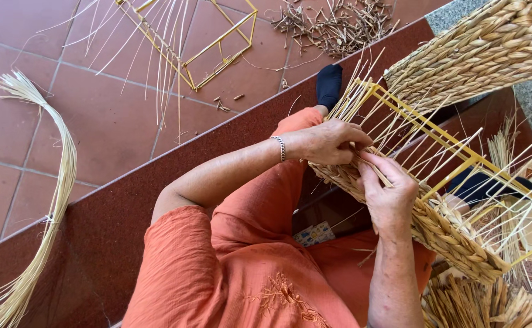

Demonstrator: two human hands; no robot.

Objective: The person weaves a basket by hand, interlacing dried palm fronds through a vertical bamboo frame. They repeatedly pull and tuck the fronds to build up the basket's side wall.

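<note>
The left hand (326,143) gripped the woven basket edge (436,228), fingers curled on it. The right hand (390,194) had fingers pinched on a straw strand (380,173) beside the yellow frame (424,124)

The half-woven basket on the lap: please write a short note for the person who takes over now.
Left hand: fingers pinching a strand at the woven edge.
Right hand: gripping the same strand, pressed on the braid.
Half-woven basket: on the lap, on a yellow wire frame.
Done: a braided band along the near side.
Left: the bare upright stakes above it.
Spare reed bundle lies on the floor.
</note>
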